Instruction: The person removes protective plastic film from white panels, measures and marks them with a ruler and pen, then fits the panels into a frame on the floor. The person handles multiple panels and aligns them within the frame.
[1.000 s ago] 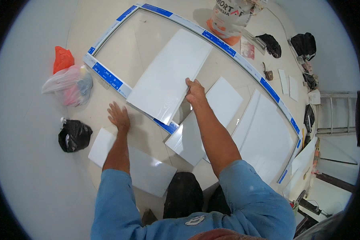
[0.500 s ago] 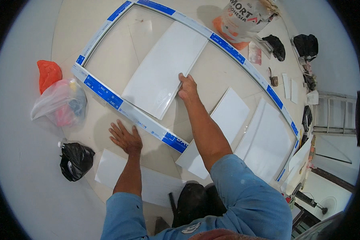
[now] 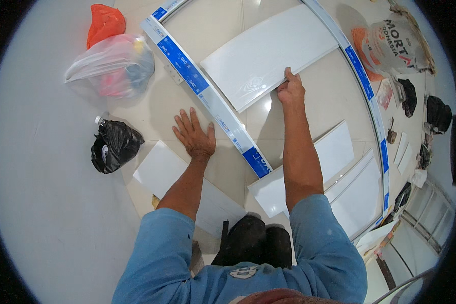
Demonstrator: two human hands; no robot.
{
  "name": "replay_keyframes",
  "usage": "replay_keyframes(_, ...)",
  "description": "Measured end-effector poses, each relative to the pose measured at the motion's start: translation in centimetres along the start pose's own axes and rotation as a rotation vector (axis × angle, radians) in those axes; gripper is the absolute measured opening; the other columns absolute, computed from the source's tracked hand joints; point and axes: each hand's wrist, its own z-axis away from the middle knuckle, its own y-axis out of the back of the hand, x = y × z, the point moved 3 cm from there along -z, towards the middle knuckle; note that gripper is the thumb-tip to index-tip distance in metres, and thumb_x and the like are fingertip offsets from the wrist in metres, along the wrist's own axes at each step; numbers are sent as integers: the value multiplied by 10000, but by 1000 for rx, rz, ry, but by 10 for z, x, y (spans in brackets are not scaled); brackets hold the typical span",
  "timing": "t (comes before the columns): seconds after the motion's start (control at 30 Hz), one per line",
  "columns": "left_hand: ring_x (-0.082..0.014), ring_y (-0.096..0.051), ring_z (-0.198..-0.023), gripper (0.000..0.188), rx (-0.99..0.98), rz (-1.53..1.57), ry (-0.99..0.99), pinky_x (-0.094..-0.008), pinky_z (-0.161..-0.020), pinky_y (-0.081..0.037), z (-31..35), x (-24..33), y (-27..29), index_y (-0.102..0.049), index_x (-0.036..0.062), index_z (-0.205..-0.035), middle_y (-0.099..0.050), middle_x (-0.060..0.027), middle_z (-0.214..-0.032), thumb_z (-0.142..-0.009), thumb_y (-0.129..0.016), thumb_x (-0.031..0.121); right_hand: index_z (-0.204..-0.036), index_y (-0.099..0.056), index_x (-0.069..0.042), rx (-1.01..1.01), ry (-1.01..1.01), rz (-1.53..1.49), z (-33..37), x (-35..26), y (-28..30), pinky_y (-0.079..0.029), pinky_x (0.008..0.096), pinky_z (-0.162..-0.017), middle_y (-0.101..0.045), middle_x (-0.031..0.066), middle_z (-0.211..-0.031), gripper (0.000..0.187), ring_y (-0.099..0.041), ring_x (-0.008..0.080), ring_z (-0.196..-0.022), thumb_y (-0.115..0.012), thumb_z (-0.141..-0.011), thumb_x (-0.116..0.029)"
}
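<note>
A glossy white panel (image 3: 273,53) lies inside a large white frame (image 3: 227,124) with blue printed film bands. My right hand (image 3: 292,92) is closed on the panel's near long edge, thumb on the upper face. A shadow falls on the floor beneath that edge. The panel's left end is close beside the frame's near rail; I cannot tell if they touch. Outside that rail, my left hand (image 3: 193,136) rests palm down on the tiled floor, fingers spread, holding nothing. Its thumb is close to the rail.
White pieces lie under my right forearm (image 3: 339,144), at right (image 3: 362,187) and before my knees (image 3: 159,164). At left are a clear plastic bag (image 3: 121,66), an orange bag (image 3: 105,24) and a black bag (image 3: 121,144). A large sack (image 3: 395,48) stands at far right.
The view has turned and shifted, so frame, panel and bags appear elsewhere in the picture. My right hand still grips the panel's edge; my left hand stays flat beside the rail.
</note>
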Motion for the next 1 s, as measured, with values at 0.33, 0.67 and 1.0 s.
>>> replay_keyframes(0.33, -448, -15, -1626, 853, -9, 45, -3, -647, -1277, 37, -2, 4, 9, -182, 78, -1697, -90, -247, -1754, -1022, -557, 441, -1074, -578, -61, -133, 12, 17, -32, 1, -79, -410, 363, -515, -595, 76, -887, 173, -529, 187, -632, -705, -1034, -172)
replay_keyframes(0.67, -455, -10, -1625, 879, -62, 57, 4, -643, -1278, 46, -6, 3, 11, -190, 75, -1694, -85, -259, -1753, -1005, -579, 459, -1070, -584, -62, -93, -33, -50, -61, 21, -159, -412, 384, -491, -590, 86, -841, 197, -513, 204, -581, -722, -1024, -196)
replay_keyframes(1.0, -420, 45, -1633, 967, -142, 30, 69, -617, -1281, 90, -5, 9, 10, -133, 88, -1702, -45, -230, -1765, -969, -647, 454, -1125, -551, 23, -279, -104, -44, -76, 6, -187, -680, 481, -852, -642, 177, -1126, 142, -708, 290, -996, -647, -1045, -44)
